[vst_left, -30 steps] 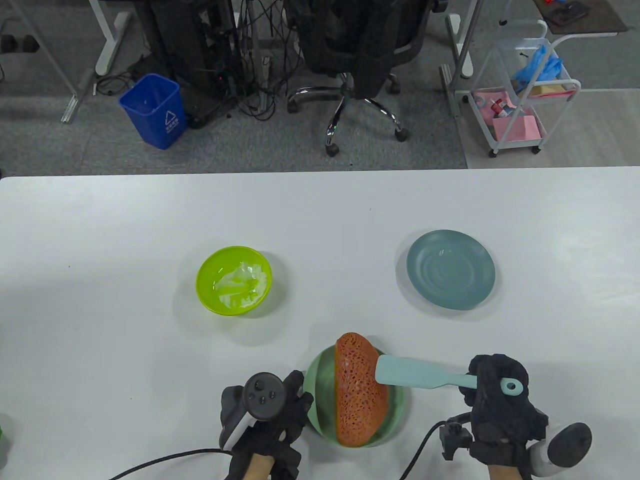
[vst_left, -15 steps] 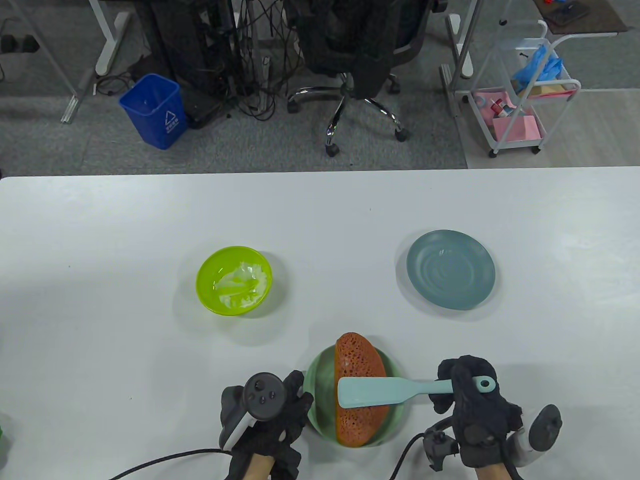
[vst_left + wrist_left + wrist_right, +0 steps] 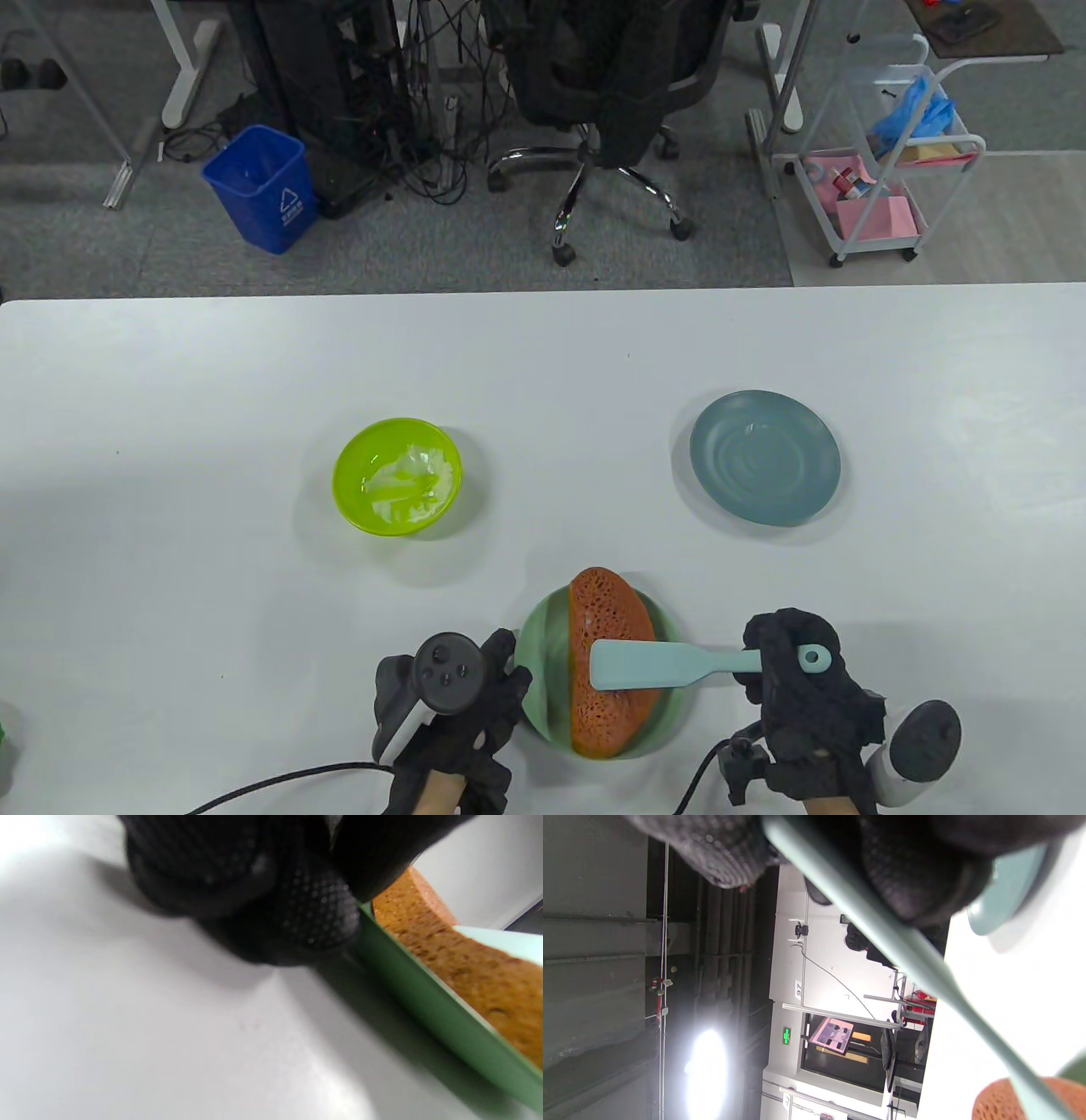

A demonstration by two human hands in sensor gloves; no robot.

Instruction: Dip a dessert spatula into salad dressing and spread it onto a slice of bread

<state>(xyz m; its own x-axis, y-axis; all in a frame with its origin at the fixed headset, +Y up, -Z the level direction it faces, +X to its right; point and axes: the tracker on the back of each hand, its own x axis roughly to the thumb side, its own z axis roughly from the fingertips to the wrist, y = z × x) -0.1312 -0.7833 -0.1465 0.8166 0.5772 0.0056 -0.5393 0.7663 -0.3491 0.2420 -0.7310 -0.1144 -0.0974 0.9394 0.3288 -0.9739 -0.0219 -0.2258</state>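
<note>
An orange-brown bread slice (image 3: 607,620) lies on a green plate (image 3: 547,632) near the table's front edge. My right hand (image 3: 793,679) grips the handle of a pale teal dessert spatula (image 3: 653,664), whose flat blade lies across the bread. The spatula handle (image 3: 882,929) and a corner of the bread (image 3: 1001,1099) show in the right wrist view. My left hand (image 3: 475,688) rests on the table with fingertips (image 3: 309,921) touching the plate's left rim (image 3: 424,997). A lime green bowl (image 3: 348,492) with white salad dressing (image 3: 411,484) stands back left.
An empty blue-grey plate (image 3: 764,457) stands at the back right of the white table (image 3: 170,552). Glove cables trail off the front edge. Beyond the far edge are an office chair, a blue bin and a wire cart on the floor.
My right hand moved left and drew the spatula blade across the bread from its right edge to the middle, then shifted slightly right. The left hand stayed still.
</note>
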